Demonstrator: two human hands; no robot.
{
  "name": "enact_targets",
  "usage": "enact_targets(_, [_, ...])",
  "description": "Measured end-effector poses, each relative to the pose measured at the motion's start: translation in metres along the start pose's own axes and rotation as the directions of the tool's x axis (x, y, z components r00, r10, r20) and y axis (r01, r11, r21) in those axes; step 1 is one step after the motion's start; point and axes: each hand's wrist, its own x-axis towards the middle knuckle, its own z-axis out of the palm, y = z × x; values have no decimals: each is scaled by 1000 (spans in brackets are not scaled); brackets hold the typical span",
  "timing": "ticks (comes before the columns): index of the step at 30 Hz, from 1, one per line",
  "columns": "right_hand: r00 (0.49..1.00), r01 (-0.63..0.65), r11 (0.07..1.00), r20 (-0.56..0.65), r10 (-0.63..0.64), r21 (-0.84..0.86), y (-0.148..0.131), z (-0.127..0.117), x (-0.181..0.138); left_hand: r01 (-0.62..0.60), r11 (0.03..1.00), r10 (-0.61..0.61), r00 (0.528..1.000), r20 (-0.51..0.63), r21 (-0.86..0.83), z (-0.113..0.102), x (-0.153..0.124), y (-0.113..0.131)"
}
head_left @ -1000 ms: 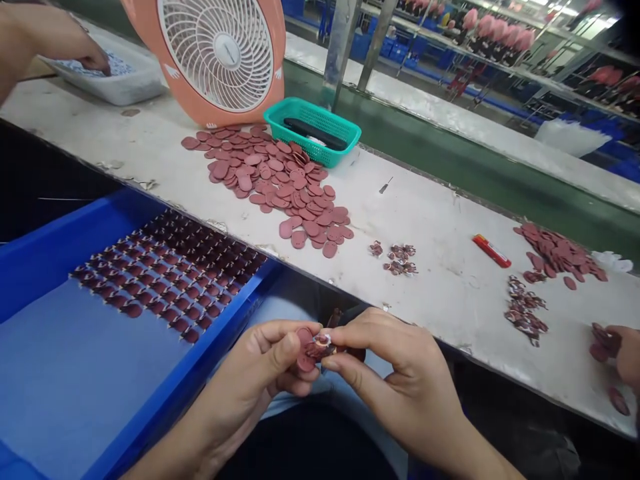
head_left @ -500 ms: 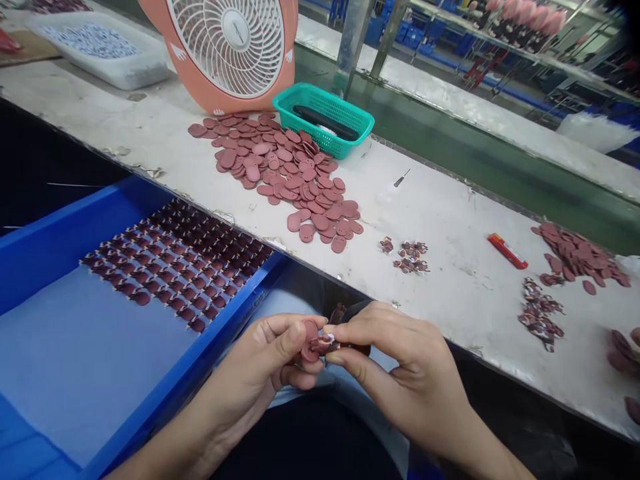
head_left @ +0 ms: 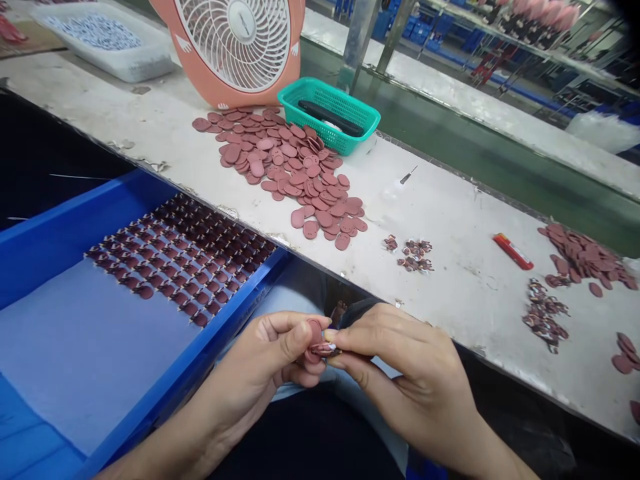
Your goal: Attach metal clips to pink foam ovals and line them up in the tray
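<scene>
Between thumb and fingers, my left hand (head_left: pixel 280 353) pinches a reddish-brown oval disc (head_left: pixel 313 331) over my lap. My right hand (head_left: pixel 405 360) grips a small brown figure piece (head_left: pixel 325 348) with pale and white details by its right end. That piece presses against the disc's face, and fingertips hide part of both. Left of my hands, a blue tray (head_left: pixel 165 387) carries rows of brown discs with small pieces attached (head_left: pixel 180 267) on a pale sheet (head_left: pixel 90 353).
On the white table sit a heap of discs (head_left: pixel 300 173), a green basket (head_left: pixel 370 127), an orange fan (head_left: pixel 220 87), small brown figure pieces (head_left: pixel 415 255), a red lighter-like object (head_left: pixel 513 251), a second disc pile (head_left: pixel 585 253) and a plastic tub (head_left: pixel 145 63).
The small piece has tilted and turned against the disc as my right fingers shifted slightly. My left hand keeps its hold. The whole view has moved a little.
</scene>
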Motion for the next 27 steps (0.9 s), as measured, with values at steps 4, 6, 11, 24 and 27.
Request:
enact_targets(4, [999,37,999,10,-37,11,-3,-1,-3,-23,1000,23,1000,-5,-8,4,-6,1])
enact_targets(6, [998,54,998,23,-55,16,-5,-1,-5,-37,999,37,999,-1,-6,6,-8,1])
enact_targets(11, [998,46,998,48,-48,32,-8,1,-11,-56,998,56,998,23,-20,4,-11,0])
enact_targets(24, [997,14,999,82,-17,30,-8,3,-11,-27,999,28,1000,14,-43,3,-11,-3])
enact_targets(27, [996,5,1000,84,-7,26,-12,0,-10,-32,999,34,998,52,-33,1,-15,-2])
